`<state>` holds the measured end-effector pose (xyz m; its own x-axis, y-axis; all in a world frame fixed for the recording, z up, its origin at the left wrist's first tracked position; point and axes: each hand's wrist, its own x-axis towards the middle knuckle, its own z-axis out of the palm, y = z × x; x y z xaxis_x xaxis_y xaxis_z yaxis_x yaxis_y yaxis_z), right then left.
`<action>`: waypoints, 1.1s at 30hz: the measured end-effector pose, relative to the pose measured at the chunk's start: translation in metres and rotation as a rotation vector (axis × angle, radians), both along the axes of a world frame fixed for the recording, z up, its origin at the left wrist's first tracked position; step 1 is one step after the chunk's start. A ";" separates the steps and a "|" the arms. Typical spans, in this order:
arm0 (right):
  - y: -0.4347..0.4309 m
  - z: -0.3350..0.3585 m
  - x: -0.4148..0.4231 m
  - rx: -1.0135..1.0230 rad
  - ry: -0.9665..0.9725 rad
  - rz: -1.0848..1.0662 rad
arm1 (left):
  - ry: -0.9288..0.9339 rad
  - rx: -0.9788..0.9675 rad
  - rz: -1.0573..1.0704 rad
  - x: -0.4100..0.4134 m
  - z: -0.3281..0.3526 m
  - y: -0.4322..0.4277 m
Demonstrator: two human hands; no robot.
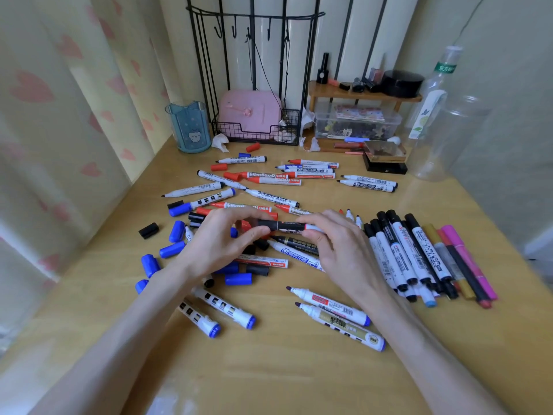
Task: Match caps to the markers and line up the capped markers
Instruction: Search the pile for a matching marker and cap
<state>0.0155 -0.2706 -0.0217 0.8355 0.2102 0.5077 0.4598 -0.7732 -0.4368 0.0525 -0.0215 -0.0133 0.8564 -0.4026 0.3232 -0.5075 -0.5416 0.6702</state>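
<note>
Marker (291, 226) held level | left fingers (253, 234) pinch black cap (267, 225) | right fingers (311, 235) pinch barrel

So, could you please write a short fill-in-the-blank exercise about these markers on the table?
1. The left hand and the right hand hold one marker whose cap is ____.
2. The row of capped markers lies on the person's ____ side.
3. The outermost marker of that row is coloured ____.

Missing words: black; right; pink.
</note>
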 end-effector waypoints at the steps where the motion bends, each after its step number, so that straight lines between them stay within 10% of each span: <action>1: 0.001 0.000 -0.001 -0.008 -0.009 -0.005 | 0.009 0.006 -0.002 0.001 0.000 0.002; 33: 0.005 0.000 -0.006 0.008 -0.085 0.002 | -0.058 -0.043 0.062 -0.008 0.000 -0.006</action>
<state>0.0098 -0.2658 -0.0221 0.7892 0.2072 0.5782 0.4966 -0.7691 -0.4022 0.0441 -0.0271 -0.0129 0.8586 -0.3342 0.3887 -0.5126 -0.5445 0.6639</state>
